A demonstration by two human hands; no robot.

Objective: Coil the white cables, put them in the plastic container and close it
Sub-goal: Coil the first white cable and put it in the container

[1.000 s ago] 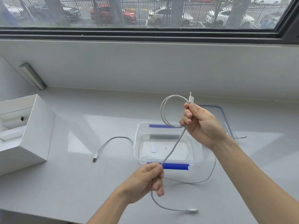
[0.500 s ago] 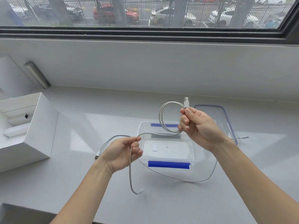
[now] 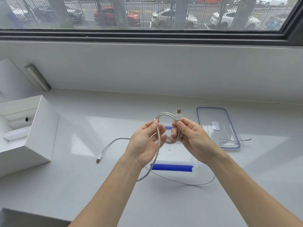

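Looks like an office or study room: a plain pale grey desk [image 3: 82,185] runs under a wide dark-framed window [image 3: 147,35]. Beyond the glass are railings and parked cars [image 3: 117,18]. An open white carton [image 3: 32,133] sits at the desk's left edge.

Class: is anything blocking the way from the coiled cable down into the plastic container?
Nothing visible does. The coiled cable, held by the left hand and right hand, hangs above the open plastic container. Its lid lies off to the right.
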